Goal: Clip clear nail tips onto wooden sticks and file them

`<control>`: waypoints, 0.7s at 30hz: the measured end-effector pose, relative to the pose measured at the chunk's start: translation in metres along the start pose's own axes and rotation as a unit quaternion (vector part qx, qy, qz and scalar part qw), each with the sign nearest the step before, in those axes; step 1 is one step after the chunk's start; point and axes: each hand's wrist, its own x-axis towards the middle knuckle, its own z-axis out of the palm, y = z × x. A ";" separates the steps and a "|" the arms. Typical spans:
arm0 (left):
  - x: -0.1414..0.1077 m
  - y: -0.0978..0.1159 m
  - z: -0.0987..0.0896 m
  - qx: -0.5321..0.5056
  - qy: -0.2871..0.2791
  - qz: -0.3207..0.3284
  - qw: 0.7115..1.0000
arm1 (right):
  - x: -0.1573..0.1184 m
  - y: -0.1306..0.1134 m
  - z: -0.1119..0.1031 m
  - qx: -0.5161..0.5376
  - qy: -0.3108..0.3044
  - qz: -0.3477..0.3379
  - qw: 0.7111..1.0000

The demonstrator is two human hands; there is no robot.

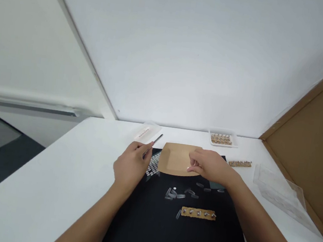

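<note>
My left hand (132, 164) is closed around a slim metal tool that looks like tweezers (158, 138), its tip pointing up and away. Under its fingers lies a sheet of white oval tabs (153, 165). My right hand (205, 164) is pinched over the right side of a brown paper tray (172, 171); a small pale spot shows at the fingertips, too small to name. Clear false nail tips (172, 195) lie scattered on the black mat (147, 230). Nearer me sits a wooden strip with metal pegs (198, 213), one nail tip (178, 214) beside its left end.
At the back stands a clear box with more peg strips (221, 139). Another peg strip (239, 163) lies right of the mat, near a clear plastic case (283, 192). A cardboard panel (318, 129) borders the right side. Behind my left hand is a clear lettered packet (145, 132).
</note>
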 end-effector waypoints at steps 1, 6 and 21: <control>0.002 -0.001 -0.002 0.022 -0.019 -0.011 1.000 | -0.001 -0.002 -0.001 0.002 0.001 0.000 1.000; 0.011 -0.011 -0.004 0.087 -0.130 -0.047 0.987 | -0.008 -0.008 -0.014 -0.002 0.019 -0.006 1.000; 0.009 -0.011 -0.003 0.131 -0.187 -0.015 0.974 | -0.078 -0.028 -0.090 0.012 0.216 -0.104 0.971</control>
